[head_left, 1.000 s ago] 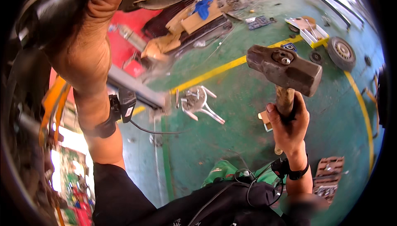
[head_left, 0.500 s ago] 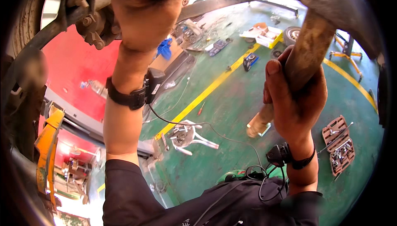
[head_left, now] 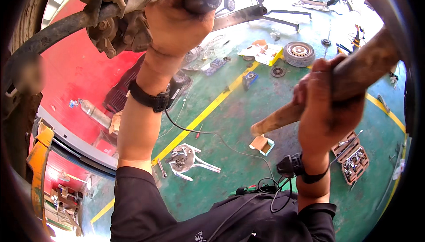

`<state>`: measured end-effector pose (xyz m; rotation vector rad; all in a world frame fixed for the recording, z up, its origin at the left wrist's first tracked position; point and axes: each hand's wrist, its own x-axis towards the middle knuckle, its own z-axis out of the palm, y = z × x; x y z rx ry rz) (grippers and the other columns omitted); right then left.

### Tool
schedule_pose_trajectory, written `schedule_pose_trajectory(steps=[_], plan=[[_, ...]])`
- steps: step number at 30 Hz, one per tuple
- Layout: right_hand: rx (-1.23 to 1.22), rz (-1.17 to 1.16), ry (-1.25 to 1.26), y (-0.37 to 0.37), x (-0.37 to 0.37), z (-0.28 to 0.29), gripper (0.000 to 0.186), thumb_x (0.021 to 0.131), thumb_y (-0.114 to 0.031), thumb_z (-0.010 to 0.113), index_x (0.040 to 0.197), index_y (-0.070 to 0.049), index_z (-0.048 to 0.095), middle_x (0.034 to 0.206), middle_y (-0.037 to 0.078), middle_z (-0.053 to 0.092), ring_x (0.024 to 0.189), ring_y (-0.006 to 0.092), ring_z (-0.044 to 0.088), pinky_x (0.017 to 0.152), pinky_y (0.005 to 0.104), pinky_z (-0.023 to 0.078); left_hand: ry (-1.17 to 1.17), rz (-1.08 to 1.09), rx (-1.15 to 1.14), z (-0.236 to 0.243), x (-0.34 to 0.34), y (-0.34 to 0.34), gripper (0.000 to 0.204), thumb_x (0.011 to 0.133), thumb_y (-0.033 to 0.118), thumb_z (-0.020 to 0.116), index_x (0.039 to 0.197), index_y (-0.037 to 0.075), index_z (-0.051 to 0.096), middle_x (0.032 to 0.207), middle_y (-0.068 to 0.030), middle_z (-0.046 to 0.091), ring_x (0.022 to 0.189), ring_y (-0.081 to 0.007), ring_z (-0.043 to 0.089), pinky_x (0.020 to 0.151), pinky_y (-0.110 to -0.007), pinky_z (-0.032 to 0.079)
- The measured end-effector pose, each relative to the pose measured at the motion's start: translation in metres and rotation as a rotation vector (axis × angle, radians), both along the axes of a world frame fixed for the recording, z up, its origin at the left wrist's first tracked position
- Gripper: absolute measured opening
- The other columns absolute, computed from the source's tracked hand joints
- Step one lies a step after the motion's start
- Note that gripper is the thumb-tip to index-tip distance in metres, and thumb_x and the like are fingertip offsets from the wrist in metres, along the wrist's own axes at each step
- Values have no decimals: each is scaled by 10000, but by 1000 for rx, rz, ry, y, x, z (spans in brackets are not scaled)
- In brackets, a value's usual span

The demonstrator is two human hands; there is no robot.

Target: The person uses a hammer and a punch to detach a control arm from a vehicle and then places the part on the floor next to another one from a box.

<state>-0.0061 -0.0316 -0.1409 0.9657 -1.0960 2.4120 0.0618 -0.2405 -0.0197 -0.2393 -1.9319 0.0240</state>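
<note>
At the upper left, my left hand is closed around a black, rounded thing whose end sticks out of the fist; its kind cannot be made out. The fist is right beside rusty suspension parts and a dark metal bar. My right hand grips the wooden handle of a hammer at the right, held away from the suspension. The handle's butt end points down and left. Most of the hammer's dark head lies in the shadowed rim at the upper right.
Below are a white stool with small metal parts, a small open box and a brown socket set. Farther off lie a wheel and a yellow-white carton. An orange post stands at the left. Cables run from my wrists.
The hammer has swung right and tilted flatter, its head leaving most of the view. My left fist appears lower and farther right as the view has shifted; it still holds the black thing.
</note>
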Motion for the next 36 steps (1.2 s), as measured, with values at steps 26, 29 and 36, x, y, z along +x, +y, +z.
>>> schedule_pose_trajectory(steps=[26,29,36], plan=[[-34,34,28,-16,14,-6,222,880,-36,623,1059,-25,492,676,27,551,534,109,481,504,256,406,107,11,-154,3,-7,-4,184,670,86,726,642,82,545,549,-74,521,446,-221,453,456,-303,423],[388,-124,218,-13,10,-9,283,818,-67,683,1010,-10,483,690,141,558,579,313,531,556,324,463,93,17,-128,1,3,-17,233,692,129,750,630,83,530,540,-81,506,440,-221,447,449,-303,417],[297,-68,-22,-3,21,-7,307,814,-88,706,1001,-27,471,682,117,564,571,195,569,560,308,473,127,71,-119,0,-2,-2,202,661,126,721,629,87,525,539,-80,511,445,-241,469,458,-317,425]])
